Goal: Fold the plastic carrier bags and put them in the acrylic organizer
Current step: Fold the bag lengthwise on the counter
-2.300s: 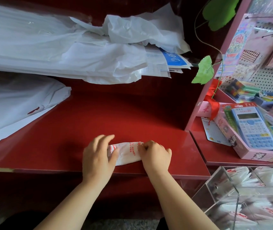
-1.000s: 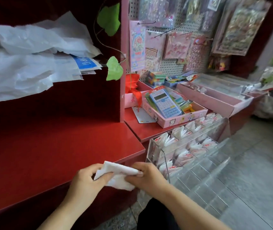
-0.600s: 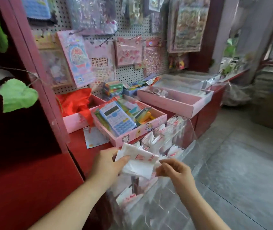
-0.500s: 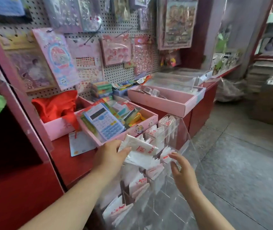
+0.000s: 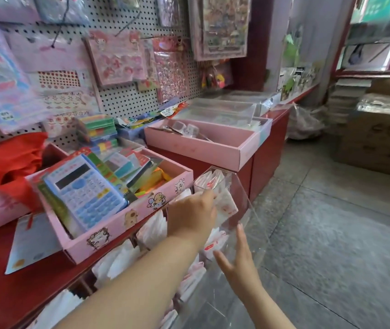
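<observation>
Stowing step: the left hand (image 5: 191, 216) reaches into the clear acrylic organizer (image 5: 246, 205), with the folded white, red-printed plastic bag (image 5: 226, 206) just past its fingers. Whether the grip pinches it I cannot tell. The right hand (image 5: 239, 260), fingers spread and empty, hovers below it. Next, I judge: seat the bag in that compartment.

Folded white bags (image 5: 152, 230) in clear organizer (image 5: 245, 198)

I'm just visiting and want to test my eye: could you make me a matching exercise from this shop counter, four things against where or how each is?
1 calculator
2 folded bag
3 right hand
4 red cloth

A open, fingers spread
B in the cartoon-printed pink box
C far left
D in the acrylic organizer, at the left hand fingertips

Pairs: 1-B, 2-D, 3-A, 4-C
</observation>
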Tool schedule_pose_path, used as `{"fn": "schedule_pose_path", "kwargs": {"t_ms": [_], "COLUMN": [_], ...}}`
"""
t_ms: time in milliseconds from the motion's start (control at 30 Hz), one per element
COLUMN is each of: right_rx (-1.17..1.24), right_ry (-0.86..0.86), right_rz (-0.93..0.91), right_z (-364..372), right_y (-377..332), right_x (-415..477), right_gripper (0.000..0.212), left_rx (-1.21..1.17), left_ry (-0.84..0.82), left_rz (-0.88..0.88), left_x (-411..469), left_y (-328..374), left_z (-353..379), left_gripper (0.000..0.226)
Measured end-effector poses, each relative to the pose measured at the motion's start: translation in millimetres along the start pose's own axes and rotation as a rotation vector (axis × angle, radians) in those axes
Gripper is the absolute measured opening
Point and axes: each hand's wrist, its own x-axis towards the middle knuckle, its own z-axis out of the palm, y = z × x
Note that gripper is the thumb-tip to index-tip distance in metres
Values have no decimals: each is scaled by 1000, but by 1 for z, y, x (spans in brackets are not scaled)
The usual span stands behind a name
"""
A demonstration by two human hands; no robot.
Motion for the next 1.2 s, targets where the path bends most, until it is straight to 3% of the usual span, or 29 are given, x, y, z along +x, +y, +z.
{"fn": "schedule_pose_path", "kwargs": {"t_ms": [67, 133, 500, 633, 767, 967, 1100, 1200], "right_rx": [37, 86, 218, 239, 253, 251, 249, 239], "right_ry": [-2, -9, -7, -5, -2, 4, -6, -7], "right_rz": [17, 48, 71, 66, 62, 56, 51, 47], "right_z": [0, 0, 0, 0, 0, -1, -1, -1], "right_y": [1, 3, 5, 6, 7, 8, 8, 9], "right_x": [0, 1, 0, 0, 1, 1, 1, 2], "right_gripper": [84, 86, 91, 92, 94, 94, 93, 93], "left_rx": [77, 158, 241, 363, 206, -312, -571, -657], "left_ry": [-16, -171, -23, -216, -414, -614, -612, -585], "left_rz": [2, 19, -7, 35, -27, -390, -588, -633], "left_x": [8, 7, 26, 33, 35, 35, 30, 28], "left_y": [12, 23, 21, 28, 41, 37, 32, 30], "left_z": [19, 16, 42, 47, 57, 71, 78, 75], "left_gripper": [40, 36, 45, 28, 23, 36, 40, 38]}}
